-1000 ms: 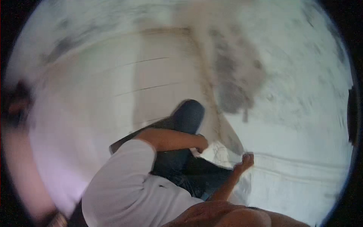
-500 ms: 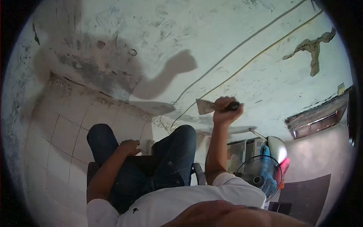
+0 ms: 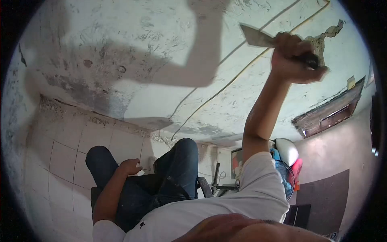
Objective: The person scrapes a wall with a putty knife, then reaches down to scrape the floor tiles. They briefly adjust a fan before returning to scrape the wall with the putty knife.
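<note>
Right hand point(image 3: 296, 58): fingers closed firmly round the dark handle point(image 3: 311, 60) of a putty knife point(image 3: 258, 37). Its thin blade projects past the thumb, against the wall point(image 3: 161, 52). Probably light and stiff, slightly springy, with keen edges: grasp the handle only. Left hand point(image 3: 130, 166): fingers relaxed and empty, on the thigh point(image 3: 100, 158).

The scraper point(image 3: 258, 37), in the right hand point(image 3: 293, 58), is up before the wall point(image 3: 161, 36). Below, the left hand point(image 3: 129, 166) rests on a thigh point(image 3: 109, 161).
</note>
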A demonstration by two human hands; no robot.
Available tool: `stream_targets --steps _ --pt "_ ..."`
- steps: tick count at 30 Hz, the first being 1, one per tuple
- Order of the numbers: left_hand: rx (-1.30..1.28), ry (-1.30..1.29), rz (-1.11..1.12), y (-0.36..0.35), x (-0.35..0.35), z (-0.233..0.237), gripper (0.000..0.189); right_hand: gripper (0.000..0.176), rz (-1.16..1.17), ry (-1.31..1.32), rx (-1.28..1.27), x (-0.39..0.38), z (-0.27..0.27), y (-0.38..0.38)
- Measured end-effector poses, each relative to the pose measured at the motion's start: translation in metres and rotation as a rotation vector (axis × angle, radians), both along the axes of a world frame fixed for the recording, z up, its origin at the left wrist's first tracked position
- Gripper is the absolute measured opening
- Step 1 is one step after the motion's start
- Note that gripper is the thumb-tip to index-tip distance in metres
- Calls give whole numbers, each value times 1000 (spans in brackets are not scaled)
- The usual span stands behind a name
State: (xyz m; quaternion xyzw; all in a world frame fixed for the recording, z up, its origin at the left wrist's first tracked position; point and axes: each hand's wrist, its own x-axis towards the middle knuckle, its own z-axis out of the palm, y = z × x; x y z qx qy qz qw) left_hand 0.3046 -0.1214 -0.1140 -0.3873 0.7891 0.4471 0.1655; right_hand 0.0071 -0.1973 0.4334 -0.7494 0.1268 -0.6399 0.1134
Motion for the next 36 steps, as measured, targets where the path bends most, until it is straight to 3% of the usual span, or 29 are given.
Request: stream_targets --steps 2,3,5,6,7,8,10,12,14,15,19,22,24,27,29,30,32,34,36 --pt "16 12 -2 -2 0 0 55 80 389 257 -66 7 32 1" --pt "17 6 2 -3 0 -2 55 82 402 295 -83 13 37 0" --pt "21 6 10 -1 0 -2 54 58 23 -198 2 40 24 -39" --pt "31 2 19 -1 1 1 55 51 69 -94 229 -3 23 -97" --pt "37 -1 30 -2 0 4 55 51 -17 150 213 26 21 -90" --pt "36 1 36 0 -2 5 55 55 245 292 49 33 33 -91" --pt "-35 48 28 2 2 5 55 59 347 204 26 48 41 -83" --pt "-10 17 21 0 2 12 54 62 314 303 7 56 46 -70" --pt "20 -12 16 4 1 11 54 64 167 171 182 41 36 -96" --pt "-8 -9 -1 3 2 8 54 63 35 290 178 41 35 -94" --pt "-40 3 -40 0 1 8 53 62 199 253 212 55 48 -84" --pt "-41 16 25 2 -1 -9 54 63 -87 221 207 54 26 -108" --pt "-69 -3 24 2 2 -17 54 65 -160 429 363 62 19 -105" --pt "-75 10 13 5 2 0 53 64 34 318 216 43 26 -108" --pt "-55 -6 30 4 -1 -9 54 61 225 16 363 47 26 -105" --pt "-43 -32 24 2 -1 -13 55 60 55 349 165 52 22 -112" --pt "-62 -19 -1 3 -1 -23 56 60 -13 392 109 69 35 -94" --pt "-81 11 -20 -1 1 -26 57 61 254 201 284 80 47 -55" --pt "-105 19 -42 1 -2 -22 56 61 439 341 100 55 52 -75"
